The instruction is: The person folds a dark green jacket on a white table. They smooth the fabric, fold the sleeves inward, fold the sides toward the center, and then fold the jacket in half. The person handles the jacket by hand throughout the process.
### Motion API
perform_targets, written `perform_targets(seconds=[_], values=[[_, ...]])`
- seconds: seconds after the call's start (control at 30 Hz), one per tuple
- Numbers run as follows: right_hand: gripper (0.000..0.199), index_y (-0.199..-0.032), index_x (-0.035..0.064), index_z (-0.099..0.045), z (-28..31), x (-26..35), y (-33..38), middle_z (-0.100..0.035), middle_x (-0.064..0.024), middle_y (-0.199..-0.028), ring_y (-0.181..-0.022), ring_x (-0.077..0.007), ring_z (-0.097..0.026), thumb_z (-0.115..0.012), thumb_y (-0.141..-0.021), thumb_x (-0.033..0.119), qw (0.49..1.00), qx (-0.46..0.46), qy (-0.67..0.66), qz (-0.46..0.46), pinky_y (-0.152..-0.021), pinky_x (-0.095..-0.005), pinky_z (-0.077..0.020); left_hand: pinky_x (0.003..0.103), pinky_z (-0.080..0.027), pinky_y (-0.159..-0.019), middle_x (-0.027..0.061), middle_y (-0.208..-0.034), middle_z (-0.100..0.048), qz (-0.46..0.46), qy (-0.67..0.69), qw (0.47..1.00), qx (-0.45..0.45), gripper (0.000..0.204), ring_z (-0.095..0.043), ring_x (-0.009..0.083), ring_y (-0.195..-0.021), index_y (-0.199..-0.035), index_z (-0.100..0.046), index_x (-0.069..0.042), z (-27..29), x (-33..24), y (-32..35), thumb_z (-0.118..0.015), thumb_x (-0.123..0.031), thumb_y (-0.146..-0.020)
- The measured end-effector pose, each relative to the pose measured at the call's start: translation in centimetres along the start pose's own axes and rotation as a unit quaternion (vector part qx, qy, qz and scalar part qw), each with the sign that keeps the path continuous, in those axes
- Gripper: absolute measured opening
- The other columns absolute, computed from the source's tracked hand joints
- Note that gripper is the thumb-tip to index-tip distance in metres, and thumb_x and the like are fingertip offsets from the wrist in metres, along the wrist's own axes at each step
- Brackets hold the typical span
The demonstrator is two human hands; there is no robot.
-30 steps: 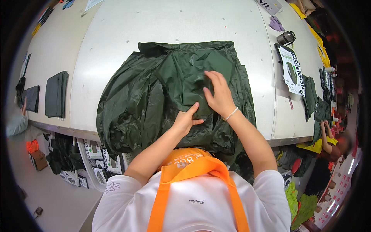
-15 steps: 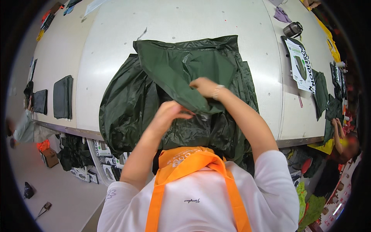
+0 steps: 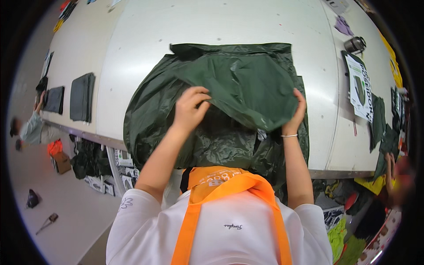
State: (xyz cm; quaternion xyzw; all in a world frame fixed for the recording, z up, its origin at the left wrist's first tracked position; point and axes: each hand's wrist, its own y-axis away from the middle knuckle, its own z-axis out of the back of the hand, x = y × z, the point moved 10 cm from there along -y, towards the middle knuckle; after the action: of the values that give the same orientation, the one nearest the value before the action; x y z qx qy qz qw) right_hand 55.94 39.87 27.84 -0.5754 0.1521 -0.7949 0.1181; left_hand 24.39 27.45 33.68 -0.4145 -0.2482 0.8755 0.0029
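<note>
Head view: my left hand (image 3: 192, 108) curls at the loose lower edge of a smooth green panel (image 3: 251, 84), thumb and fingers nearly meeting; can't tell if cloth is caught between. My right hand (image 3: 298, 110) cups the panel's right side, thumb hidden, so can't tell if it clenches. Panel lies between and beyond both hands, on top of the dark green garment (image 3: 152, 104), which spreads under and around them on the white table (image 3: 145, 26). Hands sit wide apart, probably to stretch the panel and lift its edge; a dark gap shows beneath. Likely obstacle: crumpled garment folds, bunched on the near side of my grip, up against my orange apron (image 3: 212, 176). Well left of my left hand: folded dark cloth (image 3: 82, 97), then a smaller bundle (image 3: 55, 100) by a co-worker's hand (image 3: 41, 100). Right of my right hand: printed package (image 3: 358, 84); farther off, metal flask (image 3: 354, 44), purple cloth (image 3: 342, 25). All these sit apart from the garment.
</note>
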Motion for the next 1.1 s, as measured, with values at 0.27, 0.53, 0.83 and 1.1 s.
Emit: perform_targets(seconds=[0.27,0.53,0.83,1.1], values=[[0.009,-0.091,0.0009,-0.067,-5.3,2.1,-1.9,-0.059,-0.0025,-0.092,-0.069,-0.0087,-0.055,-0.066,-0.082,0.001,0.966,0.252,0.055,0.008,-0.063,-0.0218,-0.0457,0.043,-0.042,-0.089,0.0132,-0.105,-0.062,0.07,-0.355,0.919,-0.157,0.024,-0.057,0.0314,-0.095,-0.082,-0.063,-0.004,8.2,3.6,-1.8,-0.074,-0.018,-0.066],[0.012,-0.091,-0.0009,-0.066,-6.7,2.0,-1.8,-0.06,-0.0043,-0.086,-0.072,-0.0133,-0.058,-0.068,-0.082,0.007,0.932,0.341,0.12,-0.001,-0.065,-0.0255,-0.0453,0.039,-0.045,-0.089,0.0123,-0.103,-0.059,0.06,-0.132,0.989,0.024,0.026,-0.054,0.0298,-0.104,-0.1,-0.063,-0.003,-7.7,2.7,7.1,-0.068,-0.01,-0.076],[0.025,-0.088,0.0028,-0.063,-3.5,-4.6,-9.0,-0.06,-0.0133,-0.093,-0.077,-0.0229,-0.056,-0.07,-0.081,0.025,0.898,0.307,0.307,-0.064,-0.068,-0.0328,-0.045,0.039,-0.044,-0.084,0.0063,-0.103,-0.06,-0.161,-0.064,0.978,0.116,0.029,-0.057,0.0273,-0.097,-0.096,-0.064,-0.007,-6.9,-4.0,10.4,-0.072,-0.009,-0.068],[0.048,-0.112,0.0013,-0.058,-14.1,10.4,7.8,-0.057,-0.0161,-0.119,-0.115,-0.0341,-0.05,-0.072,-0.074,0.026,0.861,0.405,0.171,0.255,-0.099,-0.0442,-0.0381,0.038,-0.048,-0.071,0.0126,-0.11,-0.061,0.137,-0.062,0.976,-0.155,0.029,-0.058,0.0318,-0.081,-0.102,-0.064,-0.006,5.0,5.8,1.5,-0.07,-0.021,-0.078]])
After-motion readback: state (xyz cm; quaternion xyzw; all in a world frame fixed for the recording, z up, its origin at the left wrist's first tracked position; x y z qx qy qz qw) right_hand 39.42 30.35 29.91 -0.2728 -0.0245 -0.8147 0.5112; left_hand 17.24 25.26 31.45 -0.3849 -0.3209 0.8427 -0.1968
